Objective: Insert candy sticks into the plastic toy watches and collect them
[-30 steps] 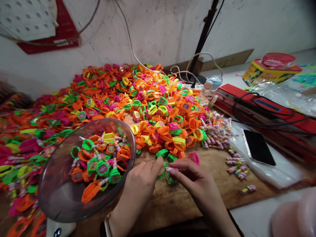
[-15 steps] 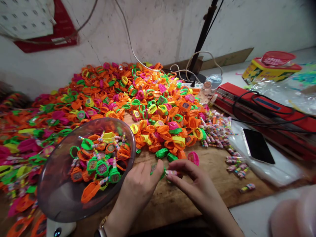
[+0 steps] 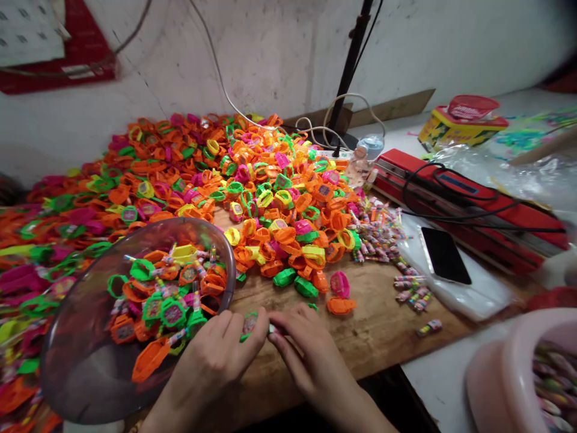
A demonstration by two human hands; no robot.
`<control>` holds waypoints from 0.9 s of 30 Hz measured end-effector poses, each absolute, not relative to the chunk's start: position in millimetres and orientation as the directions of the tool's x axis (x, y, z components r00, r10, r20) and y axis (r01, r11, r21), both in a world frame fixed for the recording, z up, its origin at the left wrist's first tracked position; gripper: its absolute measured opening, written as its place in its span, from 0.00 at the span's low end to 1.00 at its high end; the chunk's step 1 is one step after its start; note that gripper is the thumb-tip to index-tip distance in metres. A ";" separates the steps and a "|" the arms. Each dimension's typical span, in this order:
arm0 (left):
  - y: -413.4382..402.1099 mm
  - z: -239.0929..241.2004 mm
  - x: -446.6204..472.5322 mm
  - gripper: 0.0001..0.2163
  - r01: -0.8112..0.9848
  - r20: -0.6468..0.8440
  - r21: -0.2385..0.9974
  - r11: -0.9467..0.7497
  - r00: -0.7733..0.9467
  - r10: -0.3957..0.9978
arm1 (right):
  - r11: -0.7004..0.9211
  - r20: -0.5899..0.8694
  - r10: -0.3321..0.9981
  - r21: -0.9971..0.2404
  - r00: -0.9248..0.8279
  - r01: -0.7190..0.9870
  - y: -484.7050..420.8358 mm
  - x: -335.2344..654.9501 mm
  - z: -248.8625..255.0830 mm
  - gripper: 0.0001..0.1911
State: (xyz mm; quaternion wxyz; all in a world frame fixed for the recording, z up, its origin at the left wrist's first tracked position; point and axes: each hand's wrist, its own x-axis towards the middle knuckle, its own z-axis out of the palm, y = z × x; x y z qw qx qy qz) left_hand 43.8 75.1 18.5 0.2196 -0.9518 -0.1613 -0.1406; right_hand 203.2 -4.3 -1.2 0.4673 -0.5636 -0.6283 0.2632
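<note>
My left hand (image 3: 216, 349) is closed round a green toy watch (image 3: 249, 325), whose face shows between thumb and fingers. Pinched in my right hand (image 3: 306, 346) is a small wrapped candy roll (image 3: 271, 329); only its pale end shows, right against the watch, and the fingers hide the rest. Left of my hands, a see-through purple bowl (image 3: 85, 361) holds several toy watches, some with candy rolls stuck to their straps. Beyond my fingers lie a pink toy watch (image 3: 340, 284) and an orange toy watch (image 3: 341, 306) on the wooden table (image 3: 360, 337).
A big heap of bright toy watches (image 3: 189, 162) covers the table's back and left. Candy rolls (image 3: 376, 231) are piled at its right, with a phone (image 3: 445, 255) on plastic bags and a red sealing machine (image 3: 464, 198) beyond. A pink tub (image 3: 491, 373) stands at the lower right.
The view has swung rightward, bringing more of the pink tub in. My hands have drawn closer together, and the candy roll is now mostly covered by my right fingers. An orange watch shows beyond them.
</note>
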 end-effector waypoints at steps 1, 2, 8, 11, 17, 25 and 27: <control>76.5 18.7 41.7 0.16 0.377 0.337 -0.354 -0.856 0.905 0.259 | 0.221 0.285 0.957 -0.847 0.062 0.483 -1.7 204.3 -0.8 0.12; 78.4 20.0 38.7 0.17 0.401 0.342 -0.332 -0.854 0.895 0.287 | 0.219 0.280 0.959 -0.834 0.046 0.506 1.4 208.4 -1.6 0.12; 89.6 43.2 12.1 0.19 0.870 0.444 -0.361 -0.337 0.478 0.758 | -0.150 0.185 0.937 -0.555 0.297 0.818 19.5 307.8 -43.0 0.23; 84.9 36.0 27.3 0.24 0.918 0.515 -0.281 -0.279 0.390 0.763 | -0.439 0.159 0.855 -0.287 0.494 0.851 27.1 363.8 -77.3 0.18; 83.7 -38.4 121.0 0.11 0.667 0.229 0.593 -0.451 0.398 0.888 | -0.398 0.177 0.884 -0.195 0.432 0.896 34.9 391.5 -111.4 0.21; 102.9 -65.1 132.2 0.13 0.272 -0.058 0.962 -0.020 0.276 0.959 | -0.213 0.264 0.922 -0.260 0.282 0.942 26.3 390.6 -107.4 0.10; 101.5 -60.6 126.7 0.17 0.113 -0.166 0.984 0.140 0.272 0.948 | -0.160 0.300 0.916 -0.336 0.267 0.928 27.9 386.4 -109.3 0.08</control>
